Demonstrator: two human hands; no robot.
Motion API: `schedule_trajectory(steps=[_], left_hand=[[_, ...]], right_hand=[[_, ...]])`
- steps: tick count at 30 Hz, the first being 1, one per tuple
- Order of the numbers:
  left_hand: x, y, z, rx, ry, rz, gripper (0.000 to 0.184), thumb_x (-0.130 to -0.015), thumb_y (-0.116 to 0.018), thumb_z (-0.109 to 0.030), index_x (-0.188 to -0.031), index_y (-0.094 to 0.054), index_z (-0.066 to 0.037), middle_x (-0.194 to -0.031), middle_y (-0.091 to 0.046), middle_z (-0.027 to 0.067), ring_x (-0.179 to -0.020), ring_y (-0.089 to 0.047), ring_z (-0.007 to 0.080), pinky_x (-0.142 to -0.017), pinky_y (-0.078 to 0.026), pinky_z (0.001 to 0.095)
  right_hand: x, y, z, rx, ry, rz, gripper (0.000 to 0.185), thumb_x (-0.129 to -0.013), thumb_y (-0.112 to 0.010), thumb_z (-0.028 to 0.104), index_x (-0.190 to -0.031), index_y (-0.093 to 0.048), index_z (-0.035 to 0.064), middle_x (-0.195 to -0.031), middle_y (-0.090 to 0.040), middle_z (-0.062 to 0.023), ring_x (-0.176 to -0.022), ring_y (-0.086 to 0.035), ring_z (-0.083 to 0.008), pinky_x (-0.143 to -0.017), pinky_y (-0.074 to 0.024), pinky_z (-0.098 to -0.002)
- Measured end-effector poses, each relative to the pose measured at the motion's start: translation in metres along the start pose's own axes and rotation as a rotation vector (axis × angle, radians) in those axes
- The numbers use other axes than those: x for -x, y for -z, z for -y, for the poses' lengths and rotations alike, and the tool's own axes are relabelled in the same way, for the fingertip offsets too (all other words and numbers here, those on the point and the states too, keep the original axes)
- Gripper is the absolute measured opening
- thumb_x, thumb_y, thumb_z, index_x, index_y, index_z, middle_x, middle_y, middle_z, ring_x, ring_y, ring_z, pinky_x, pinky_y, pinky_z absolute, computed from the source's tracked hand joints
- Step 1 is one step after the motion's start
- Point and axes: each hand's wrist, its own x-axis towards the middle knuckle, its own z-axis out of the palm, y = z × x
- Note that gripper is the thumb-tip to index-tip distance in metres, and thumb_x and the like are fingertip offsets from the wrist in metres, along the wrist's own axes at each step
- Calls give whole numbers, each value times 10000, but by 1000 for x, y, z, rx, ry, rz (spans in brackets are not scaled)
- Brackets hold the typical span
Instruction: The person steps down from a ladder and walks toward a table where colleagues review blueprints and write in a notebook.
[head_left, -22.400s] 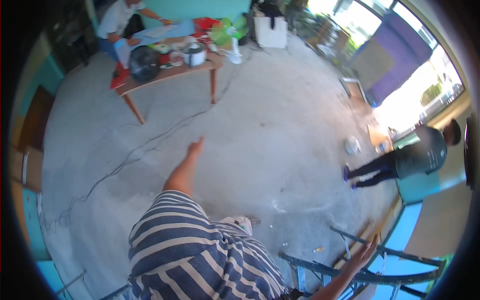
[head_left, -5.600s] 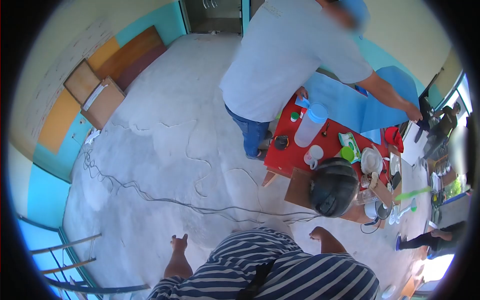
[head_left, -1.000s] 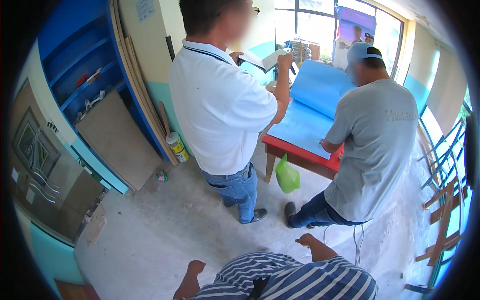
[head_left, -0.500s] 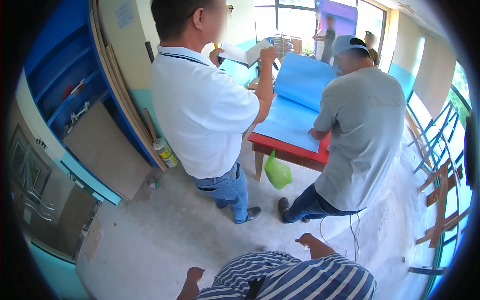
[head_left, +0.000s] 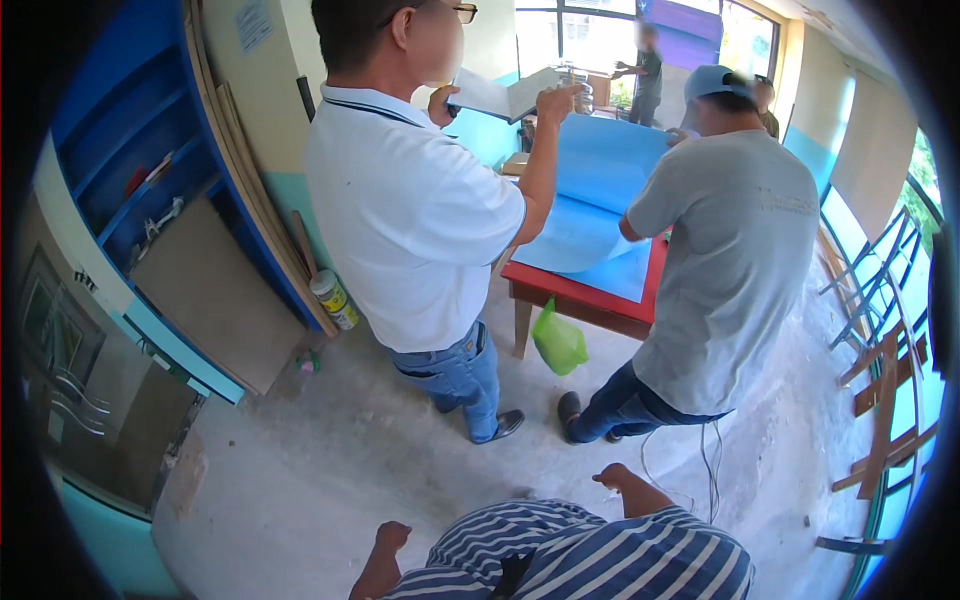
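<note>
At the bottom of the head view, my left hand hangs left of my striped shirt, its fingers curled and nothing visible in them. On the other side, my right hand is bent in front of my body, also curled and holding nothing that shows. Both are over bare floor, apart from any object. Ahead, a person in a grey shirt handles blue sheets on a red-topped table. A person in a white shirt holds an open notebook.
A green plastic bag hangs from the table edge. Cables lie on the floor behind the grey-shirted person. Blue shelves, wooden boards and a labelled container stand left; wooden frames line the right. Two people are farther back.
The grey-shirted person's arm has risen, and a blue sheet now curls up off the one beneath. The white-shirted person's hand has shifted at the notebook. My hands have barely moved.
</note>
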Motion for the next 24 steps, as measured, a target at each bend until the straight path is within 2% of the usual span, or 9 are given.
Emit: schedule_trajectory(steps=[1,3,6,9,13,15,18,21,24], left_hand=[[0,-4,3,-10,-1,-1,262,-849,-394,-255,-914,-620,-138,-896,-614,96,-861,-579,284,-710,-465,424],[3,-10,9,-29,-4,-3,257,-848,-394,-244,-921,-618,-141,-893,-614,93,-863,-579,282,-708,-467,422],[13,-11,13,-62,-177,-172,228,-794,-472,-240,-662,-570,-82,-578,-557,60,-475,-555,181,-500,-452,330],[23,7,0,-423,-159,28,250,-842,-393,-216,-922,-619,-143,-888,-613,96,-862,-580,281,-714,-466,419],[20,13,-4,-316,-111,7,254,-840,-399,-230,-913,-624,-138,-899,-612,107,-868,-579,284,-728,-465,414],[14,12,-2,-296,-100,-14,257,-838,-406,-242,-915,-628,-138,-912,-612,109,-870,-579,284,-736,-465,409],[10,10,1,2,-104,-203,284,-811,-417,-261,-698,-591,-66,-613,-582,76,-542,-578,208,-556,-452,372],[4,8,4,-108,-154,-228,317,-827,-402,-282,-705,-596,-63,-613,-587,72,-530,-580,194,-550,-451,372],[-1,-5,10,174,-168,-300,314,-829,-404,-280,-700,-593,-64,-617,-587,78,-528,-584,193,-545,-452,370]], right_hand=[[-2,-3,-6,-17,12,-37,595,-778,-485,540,-836,-609,-40,-819,-597,-185,-696,-603,-314,-602,-508,-378],[-2,-2,-10,-43,-45,18,594,-778,-487,539,-846,-607,-39,-827,-599,-177,-713,-599,-310,-602,-509,-377],[3,-1,-11,-46,-81,47,593,-782,-484,537,-869,-601,-37,-842,-602,-167,-730,-594,-306,-601,-510,-379],[-2,-1,-11,-18,-76,70,602,-788,-472,539,-896,-592,-41,-862,-600,-172,-729,-593,-306,-603,-512,-380],[-16,2,-5,58,-75,124,613,-809,-346,575,-919,-619,38,-938,-587,-199,-900,-542,-344,-780,-408,-400],[-21,4,-1,103,-28,90,616,-810,-344,575,-920,-619,34,-945,-585,-198,-912,-538,-348,-791,-406,-404],[-23,7,4,180,46,75,619,-812,-343,570,-920,-618,27,-959,-583,-198,-930,-529,-354,-805,-402,-409],[-13,18,14,147,39,71,614,-821,-339,558,-926,-615,19,-981,-577,-199,-949,-522,-355,-815,-400,-411],[-9,18,16,93,0,72,602,-834,-330,541,-944,-609,19,-1011,-568,-199,-965,-518,-352,-821,-398,-412]])
